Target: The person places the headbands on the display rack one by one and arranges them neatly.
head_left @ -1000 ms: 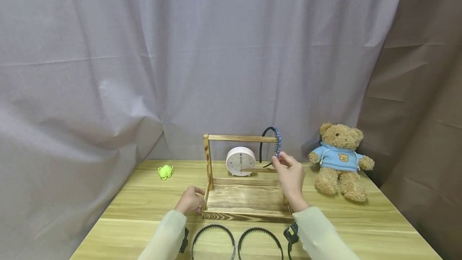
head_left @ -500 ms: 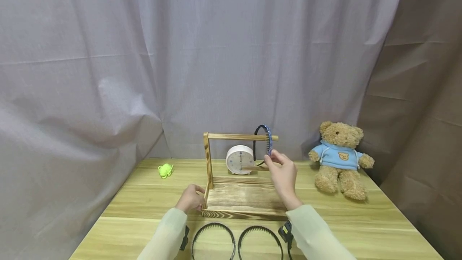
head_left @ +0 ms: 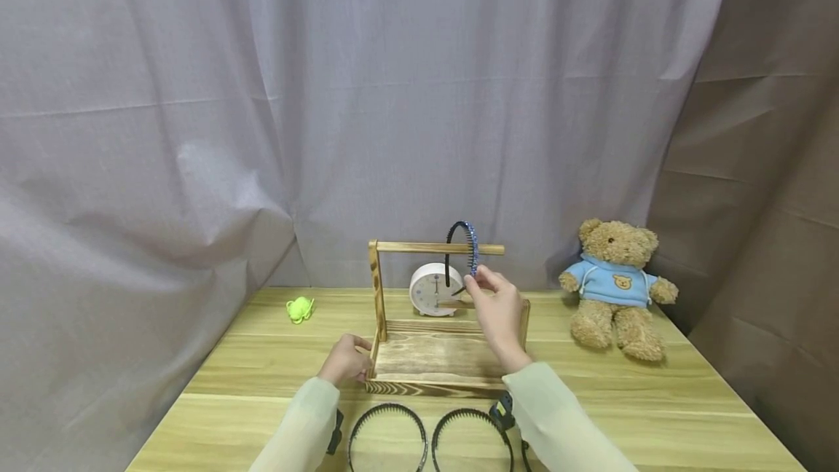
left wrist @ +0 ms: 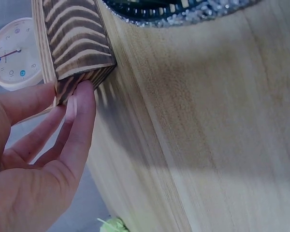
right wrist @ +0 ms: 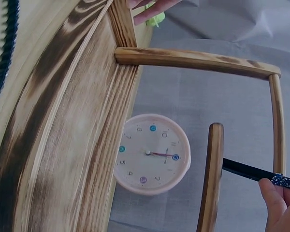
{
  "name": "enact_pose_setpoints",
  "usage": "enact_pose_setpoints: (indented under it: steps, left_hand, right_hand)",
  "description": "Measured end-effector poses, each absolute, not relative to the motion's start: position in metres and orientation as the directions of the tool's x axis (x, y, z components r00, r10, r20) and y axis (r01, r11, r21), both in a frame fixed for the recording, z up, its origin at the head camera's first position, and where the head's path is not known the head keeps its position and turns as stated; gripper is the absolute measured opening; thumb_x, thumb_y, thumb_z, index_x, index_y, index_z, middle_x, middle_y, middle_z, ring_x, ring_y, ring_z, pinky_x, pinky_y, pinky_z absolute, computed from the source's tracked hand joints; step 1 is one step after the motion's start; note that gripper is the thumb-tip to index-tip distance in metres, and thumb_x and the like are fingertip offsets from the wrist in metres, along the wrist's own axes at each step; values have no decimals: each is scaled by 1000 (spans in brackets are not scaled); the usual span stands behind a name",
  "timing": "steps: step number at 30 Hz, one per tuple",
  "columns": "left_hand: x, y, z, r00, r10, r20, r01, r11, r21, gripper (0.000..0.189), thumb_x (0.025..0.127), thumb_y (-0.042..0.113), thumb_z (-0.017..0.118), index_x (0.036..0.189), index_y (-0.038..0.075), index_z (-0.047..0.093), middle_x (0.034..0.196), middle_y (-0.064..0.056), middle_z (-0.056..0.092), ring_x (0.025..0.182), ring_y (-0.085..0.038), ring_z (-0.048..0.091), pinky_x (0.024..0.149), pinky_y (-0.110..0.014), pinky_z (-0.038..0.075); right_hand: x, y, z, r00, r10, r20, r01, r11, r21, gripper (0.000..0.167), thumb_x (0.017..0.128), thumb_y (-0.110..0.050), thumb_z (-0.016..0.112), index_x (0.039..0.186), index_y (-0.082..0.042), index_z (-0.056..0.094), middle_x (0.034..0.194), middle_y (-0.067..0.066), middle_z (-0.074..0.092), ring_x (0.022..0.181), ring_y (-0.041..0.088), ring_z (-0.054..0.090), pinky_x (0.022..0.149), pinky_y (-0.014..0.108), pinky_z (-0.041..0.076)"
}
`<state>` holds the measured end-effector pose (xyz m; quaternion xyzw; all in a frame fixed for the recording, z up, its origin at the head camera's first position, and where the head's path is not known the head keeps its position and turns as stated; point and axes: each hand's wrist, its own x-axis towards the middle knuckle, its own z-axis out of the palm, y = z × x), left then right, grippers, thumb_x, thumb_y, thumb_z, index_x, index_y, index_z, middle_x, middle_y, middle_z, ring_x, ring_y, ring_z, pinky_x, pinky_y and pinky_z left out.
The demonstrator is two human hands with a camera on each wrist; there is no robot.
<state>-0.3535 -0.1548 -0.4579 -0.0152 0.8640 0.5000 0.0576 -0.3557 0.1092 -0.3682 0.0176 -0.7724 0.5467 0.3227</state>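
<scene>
A wooden rack (head_left: pixel 432 357) stands on the table, with a shallow tray below and an upper bar (head_left: pixel 419 247) reaching right from a left post. My left hand (head_left: pixel 346 360) grips the tray's left end, thumb and fingers on either side of the wall (left wrist: pixel 77 79). Between thumb and fingertips, my right hand (head_left: pixel 501 315) pinches one leg of a toothed headband (head_left: pixel 473 245) with blue sparkle. The headband arches over the upper bar, about two thirds of the way along it, its black leg (right wrist: pixel 246 170) behind. A shorter lower bar (right wrist: pixel 212 179) passes close to it.
Two black toothed headbands (head_left: pixel 390 408) lie in front of the rack, and part of another shows by the right sleeve. Behind the rack stands a round clock (head_left: pixel 429 288). A teddy bear (head_left: pixel 616 286) sits right; a green yarn-like ball (head_left: pixel 300 309) lies left.
My right hand has slid the blue headband leftward along the upper bar, away from its free end, which now shows. My left hand has stayed at the tray's left end.
</scene>
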Motion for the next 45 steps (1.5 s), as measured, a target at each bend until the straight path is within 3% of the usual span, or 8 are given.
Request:
enact_pose_setpoints:
  steps: [5,14,21,28,34,45]
  left_hand:
    - [-355,-155,-458,-993,27,-116,-88,491,867,39,82,-11,61,120,-14,55,82,-18,66,60,-19,64,57,-28,59]
    - [-356,-157,-461,-993,34,-116,-87,469,879,39,82,-12,61,121,-14,55,81,-19,67,58,-17,64,55,-27,58]
    - [-355,-159,-461,-993,25,-117,-91,469,878,40,82,-11,62,122,-14,55,81,-18,67,60,-17,65,56,-26,58]
    - [-355,-157,-460,-992,36,-117,-84,497,864,41,83,-9,62,123,-13,55,87,-19,67,60,-17,63,58,-27,58]
    - [-356,-156,-461,-993,27,-114,-84,523,848,41,82,-10,62,123,-11,56,85,-18,65,58,-16,60,58,-28,58]
    - [-357,-154,-457,-992,3,-123,-103,522,847,40,83,-11,63,122,-11,56,85,-14,59,63,-18,61,58,-27,58]
  right_hand:
    - [-356,100,-367,-788,321,525,-412,358,-838,23,84,-12,75,107,-7,75,98,9,74,91,24,70,70,16,52]
    - [-358,85,-366,-780,328,533,-431,336,-837,27,83,-9,76,109,-3,73,97,13,74,86,26,70,73,21,56]
    - [-360,72,-366,-798,313,515,-425,313,-850,23,83,-10,75,105,-5,75,94,11,73,85,23,69,71,18,55]
    - [-361,62,-368,-828,292,479,-413,260,-873,19,85,-10,74,103,-5,75,93,11,73,89,25,70,70,23,59]
    - [-360,54,-370,-804,289,519,-442,293,-848,21,84,-7,74,104,-3,75,92,12,74,86,26,71,75,33,60]
    - [-360,41,-375,-811,271,519,-438,308,-844,15,84,-6,73,97,0,76,88,13,74,85,28,71,77,36,58]
